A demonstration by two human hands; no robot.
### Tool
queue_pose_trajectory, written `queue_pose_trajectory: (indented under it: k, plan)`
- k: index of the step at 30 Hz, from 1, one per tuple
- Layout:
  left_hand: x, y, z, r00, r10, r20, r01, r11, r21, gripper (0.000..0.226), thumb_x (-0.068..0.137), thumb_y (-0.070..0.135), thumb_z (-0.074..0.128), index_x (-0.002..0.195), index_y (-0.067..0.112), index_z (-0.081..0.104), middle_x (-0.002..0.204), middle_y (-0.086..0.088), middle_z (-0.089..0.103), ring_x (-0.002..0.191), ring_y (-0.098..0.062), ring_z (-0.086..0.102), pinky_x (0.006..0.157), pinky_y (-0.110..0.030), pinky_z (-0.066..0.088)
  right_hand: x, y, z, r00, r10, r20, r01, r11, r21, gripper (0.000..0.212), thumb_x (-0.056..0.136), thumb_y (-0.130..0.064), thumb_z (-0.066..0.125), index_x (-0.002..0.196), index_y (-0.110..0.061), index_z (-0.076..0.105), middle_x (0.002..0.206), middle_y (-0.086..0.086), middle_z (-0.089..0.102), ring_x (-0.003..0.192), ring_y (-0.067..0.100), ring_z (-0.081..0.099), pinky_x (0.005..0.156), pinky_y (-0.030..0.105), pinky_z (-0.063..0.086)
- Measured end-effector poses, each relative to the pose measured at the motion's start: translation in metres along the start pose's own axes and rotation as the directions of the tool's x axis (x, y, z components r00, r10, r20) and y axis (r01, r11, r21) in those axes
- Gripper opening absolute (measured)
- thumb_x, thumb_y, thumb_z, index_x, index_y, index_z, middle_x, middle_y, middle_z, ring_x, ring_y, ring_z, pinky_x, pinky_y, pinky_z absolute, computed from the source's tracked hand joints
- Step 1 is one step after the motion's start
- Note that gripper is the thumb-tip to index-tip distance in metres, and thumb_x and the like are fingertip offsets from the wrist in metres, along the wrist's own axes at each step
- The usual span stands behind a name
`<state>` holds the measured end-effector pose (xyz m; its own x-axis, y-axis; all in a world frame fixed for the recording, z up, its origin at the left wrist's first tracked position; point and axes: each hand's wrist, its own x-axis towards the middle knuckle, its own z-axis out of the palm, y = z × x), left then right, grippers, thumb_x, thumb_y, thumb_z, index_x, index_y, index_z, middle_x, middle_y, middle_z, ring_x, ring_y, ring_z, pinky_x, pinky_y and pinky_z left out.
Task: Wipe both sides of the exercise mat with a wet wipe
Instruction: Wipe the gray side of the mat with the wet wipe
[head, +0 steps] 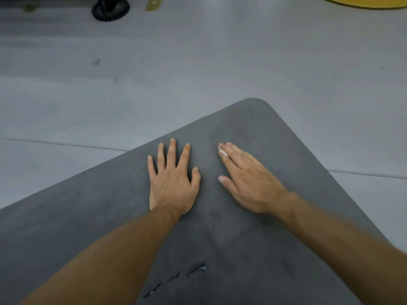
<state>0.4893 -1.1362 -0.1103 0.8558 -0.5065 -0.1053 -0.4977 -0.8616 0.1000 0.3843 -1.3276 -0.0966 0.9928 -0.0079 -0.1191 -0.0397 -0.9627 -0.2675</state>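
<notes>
Bare forearms (pixel 105 260) are reaching over the dark exercise mat (pixel 264 128), which is lying flat on the grey floor (pixel 198 73). Left hand (pixel 174 181) is pressing down, fingers straight and spread; to its right, right hand (pixel 246 181) is pressing a white wet wipe (pixel 222 151) under straight fingers

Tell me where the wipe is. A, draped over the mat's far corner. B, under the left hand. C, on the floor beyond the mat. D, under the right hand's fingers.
D: a sliver of white wipe peeks out beneath the straight fingers of the right hand, which presses it on the mat; the left hand lies flat beside it with no wipe showing.
</notes>
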Motion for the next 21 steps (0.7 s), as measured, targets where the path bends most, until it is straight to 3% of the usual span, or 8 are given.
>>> queue_pose_trajectory:
  k: [2,4,9,12,15,21]
  plan:
    - [0.0,-0.001,0.0,1.0,0.001,0.003,-0.001,1.0,-0.004,0.073,0.096,0.058,0.008,0.165,0.035,0.006,0.174,-0.001,-0.006,0.159,-0.027,-0.012,0.127,-0.056,-0.003,-0.022,-0.001,0.002,0.996,-0.08,0.032,0.082,0.994,-0.074,0.072,0.107,-0.051,0.022,0.163,-0.006,0.025,0.172,0.005,0.019,0.16,0.017,0.01,0.129,0.034,0.01]
    - [0.0,-0.002,-0.001,1.0,0.004,0.009,-0.004,1.0,-0.007,0.073,0.096,0.058,0.007,0.165,0.035,0.006,0.174,-0.002,-0.006,0.159,-0.028,-0.012,0.127,-0.057,-0.003,-0.029,0.014,0.0,0.999,-0.05,0.006,0.05,0.993,-0.11,0.07,0.107,-0.05,0.025,0.162,-0.007,0.028,0.17,0.006,0.025,0.159,0.019,0.018,0.128,0.034,0.011]
    - [0.0,-0.003,0.001,1.0,0.014,0.011,-0.014,1.0,-0.006,0.073,0.097,0.059,0.007,0.165,0.035,0.004,0.174,-0.002,-0.007,0.159,-0.028,-0.014,0.127,-0.057,-0.003,0.001,0.082,-0.018,0.941,0.313,-0.13,-0.322,0.946,-0.049,0.074,0.105,-0.051,0.019,0.161,-0.004,0.027,0.168,0.013,0.027,0.156,0.028,0.024,0.127,0.043,0.021]
    - [0.001,-0.004,0.002,1.0,0.013,0.01,-0.013,1.0,-0.009,0.073,0.097,0.059,0.006,0.165,0.035,0.003,0.174,-0.002,-0.006,0.159,-0.028,-0.014,0.127,-0.057,-0.002,0.024,0.08,-0.025,0.894,0.443,-0.069,-0.442,0.897,0.028,0.072,0.108,-0.048,0.026,0.163,-0.002,0.018,0.172,0.013,0.013,0.158,0.027,0.015,0.128,0.039,0.012]
    - [0.001,-0.004,0.002,1.0,0.014,0.007,-0.014,1.0,-0.008,0.073,0.096,0.06,0.006,0.165,0.035,0.003,0.174,-0.002,-0.006,0.159,-0.028,-0.013,0.127,-0.057,-0.003,0.032,0.043,-0.014,0.941,0.334,-0.05,-0.332,0.942,0.04,0.073,0.109,-0.046,0.029,0.163,0.0,0.014,0.173,0.013,0.006,0.16,0.024,0.004,0.127,0.031,0.0]
    - [0.0,-0.003,0.003,1.0,0.007,-0.008,-0.007,1.0,-0.009,0.073,0.096,0.059,0.006,0.165,0.035,0.004,0.174,-0.002,-0.006,0.159,-0.028,-0.013,0.127,-0.057,-0.003,-0.021,-0.025,0.011,0.996,-0.076,0.039,0.076,0.997,-0.01,0.073,0.107,-0.053,0.02,0.165,-0.008,0.014,0.174,0.003,0.006,0.16,0.014,-0.002,0.13,0.033,0.003]
